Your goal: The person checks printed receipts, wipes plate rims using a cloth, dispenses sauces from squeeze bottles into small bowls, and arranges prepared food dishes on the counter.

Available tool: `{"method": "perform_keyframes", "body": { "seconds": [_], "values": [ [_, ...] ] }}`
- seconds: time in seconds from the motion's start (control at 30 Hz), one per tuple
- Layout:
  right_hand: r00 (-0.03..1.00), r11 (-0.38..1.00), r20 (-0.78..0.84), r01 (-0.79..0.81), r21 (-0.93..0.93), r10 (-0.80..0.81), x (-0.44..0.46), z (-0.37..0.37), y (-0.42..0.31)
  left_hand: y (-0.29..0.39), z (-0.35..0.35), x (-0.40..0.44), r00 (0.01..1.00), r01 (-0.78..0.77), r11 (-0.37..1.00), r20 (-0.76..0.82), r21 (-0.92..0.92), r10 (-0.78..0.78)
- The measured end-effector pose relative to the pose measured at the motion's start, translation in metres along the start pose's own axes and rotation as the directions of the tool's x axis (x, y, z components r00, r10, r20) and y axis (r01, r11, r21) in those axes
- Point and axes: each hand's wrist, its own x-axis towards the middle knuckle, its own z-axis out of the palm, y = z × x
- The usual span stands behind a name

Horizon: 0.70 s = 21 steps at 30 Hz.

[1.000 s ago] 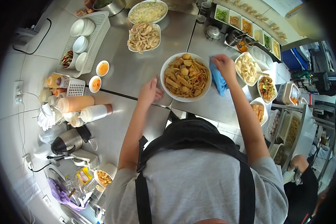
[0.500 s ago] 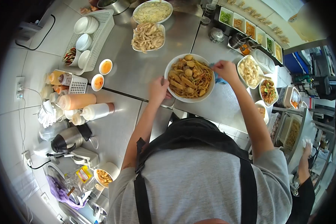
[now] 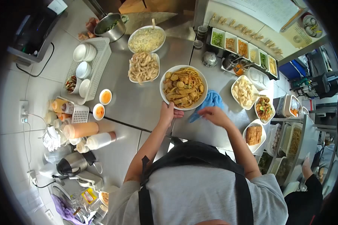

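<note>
A round white bowl [image 3: 183, 88] is heaped with brown noodles, balls and strips of food. My left hand [image 3: 169, 114] grips the bowl's lower left rim, thumb on the edge and fingers beneath. My right hand [image 3: 213, 115] is just below and right of the bowl, with its fingertips at the lower part of a crumpled blue cloth [image 3: 213, 99]; whether it pinches the cloth is hard to tell. The cloth lies on the steel counter beside the bowl's right edge.
Bowls of food [image 3: 147, 39] and pale strips [image 3: 144, 67] stand behind left. Further dishes [image 3: 244, 92] and a topping rack [image 3: 242, 48] are at right. Sauce bottles [image 3: 80, 129] and a white basket [image 3: 97, 67] stand left. Another person's dark sleeve [image 3: 313, 191] shows lower right.
The bowl has turned and shifted away from the dishes at right. My left hand has gone under its rim. My right hand has left the bowl's right side and come down beside the cloth. The view has tilted.
</note>
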Motion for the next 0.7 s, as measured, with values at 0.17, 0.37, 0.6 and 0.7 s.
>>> {"method": "perform_keyframes", "body": {
  "seconds": [0.17,0.37,0.6,0.7],
  "values": [
    [0.662,0.889,-0.707,-0.134,-0.438,-0.249,0.091,-0.131,-0.026,0.028,0.004,0.039,0.997,-0.072,0.997,-0.015,-0.027,0.071],
    [0.709,0.904,-0.668,-0.410,-0.126,0.228,0.176,-0.200,-0.015,0.048,0.005,0.067,0.994,-0.109,0.988,-0.032,-0.106,0.106],
    [0.784,0.660,-0.602,-0.373,-0.652,-0.152,0.194,-0.228,0.013,0.065,0.000,0.093,0.977,-0.214,0.954,-0.023,-0.211,0.214],
    [0.854,0.886,-0.521,-0.254,-0.388,0.016,0.173,-0.229,-0.005,0.063,0.000,0.083,0.990,-0.136,0.925,-0.080,-0.355,0.114]
  ]
}}
